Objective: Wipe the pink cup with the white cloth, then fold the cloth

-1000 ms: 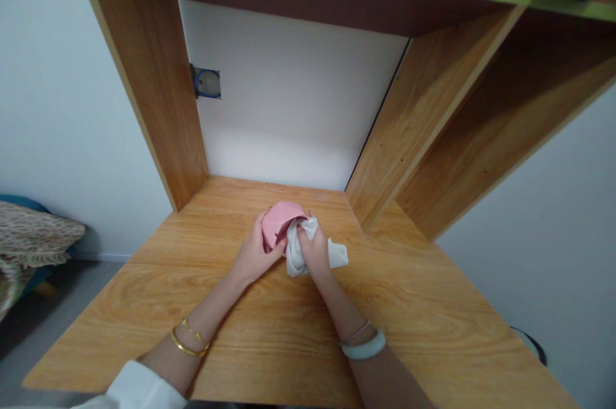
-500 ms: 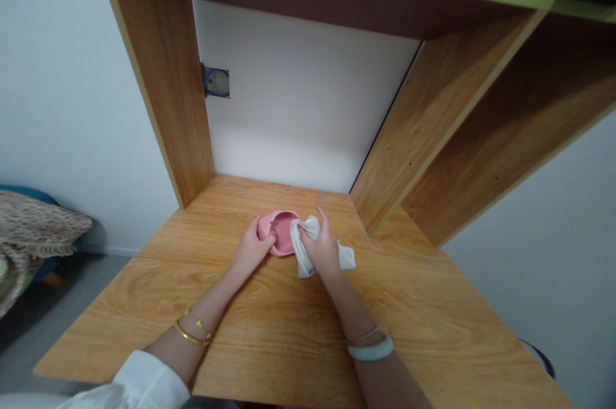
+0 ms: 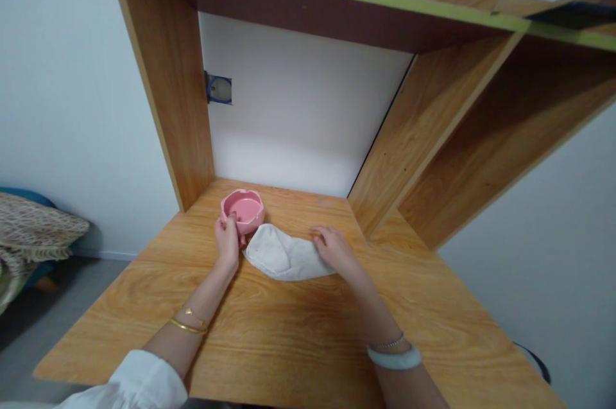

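Observation:
A shallow pink bowl (image 3: 248,227) with a faceted, notched rim is tilted up at the back of the wooden desktop. My left hand (image 3: 227,242) grips its near left side, thumb over the rim and the other fingers partly hidden behind it. Just right of the bowl, a white cloth (image 3: 283,255) lies spread out lengthwise on the wood. Over the cloth's right end is my right hand (image 3: 337,252), fingers stretched out and apart; whether it presses on the fabric I cannot tell.
The wooden desktop (image 3: 279,345) is bounded by a left side panel (image 3: 168,88), a right divider (image 3: 433,133) and a low overhead shelf (image 3: 308,8). An open socket box (image 3: 220,89) sits in the white back panel. A draped seat (image 3: 38,229) stands on the floor at left.
The bowl moved left and away with my left hand. My right hand let go of the bunched cloth, which now lies spread on the desktop.

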{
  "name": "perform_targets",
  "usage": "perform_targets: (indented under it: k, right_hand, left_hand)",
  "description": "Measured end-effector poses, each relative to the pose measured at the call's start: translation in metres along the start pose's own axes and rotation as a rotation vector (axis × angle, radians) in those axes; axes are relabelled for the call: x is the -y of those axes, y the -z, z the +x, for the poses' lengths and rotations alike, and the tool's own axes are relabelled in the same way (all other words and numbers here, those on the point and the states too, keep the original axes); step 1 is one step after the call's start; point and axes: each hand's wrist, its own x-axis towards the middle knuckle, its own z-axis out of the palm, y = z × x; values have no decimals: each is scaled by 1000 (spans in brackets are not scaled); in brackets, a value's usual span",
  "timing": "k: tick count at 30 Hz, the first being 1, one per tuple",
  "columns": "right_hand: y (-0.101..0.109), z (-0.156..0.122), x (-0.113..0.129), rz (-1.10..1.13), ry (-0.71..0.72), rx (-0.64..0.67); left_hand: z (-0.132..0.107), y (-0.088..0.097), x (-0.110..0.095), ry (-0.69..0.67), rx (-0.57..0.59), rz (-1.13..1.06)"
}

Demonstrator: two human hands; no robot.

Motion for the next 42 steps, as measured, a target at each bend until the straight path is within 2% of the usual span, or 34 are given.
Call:
perform_targets:
  k: [3,6,14,16,19,22,26,30,32,38,42]
  right_hand:
    - [4,-5,-11,-75,-9,104]
    - [-1,-7,-8,-85,37,176]
    - [-15,-15,20,-16,117,212]
    - [-12,-16,28,92,100,134]
    - [-4,-12,43,381,-29,-31]
    - [2,-5,62,631,-135,-8]
    - [1,0,75,705,-138,-18]
    - [3,6,57,675,-225,-76]
    - [10,10,38,647,-323,-104]
    - [35,17,-25,601,-513,-176]
    - [33,11,-52,621,-597,-169]
  left_hand:
    - [0,1,-11,-136,-76,-43]
    - [-2,1,-18,-202,-21,-69]
    - [-12,-1,-20,-238,65,-84]
    - [-13,-1,-20,-249,109,-81]
    - [-19,-2,-22,-257,192,-13]
    - [-29,-5,-21,-237,277,88]
    - [-40,-10,-15,-203,402,178]
    - [-43,-9,-7,-248,600,308]
    - [-41,-8,-5,-321,639,382]
    - [-23,-2,-10,-529,495,575]
    - [-9,2,-11,-574,416,637]
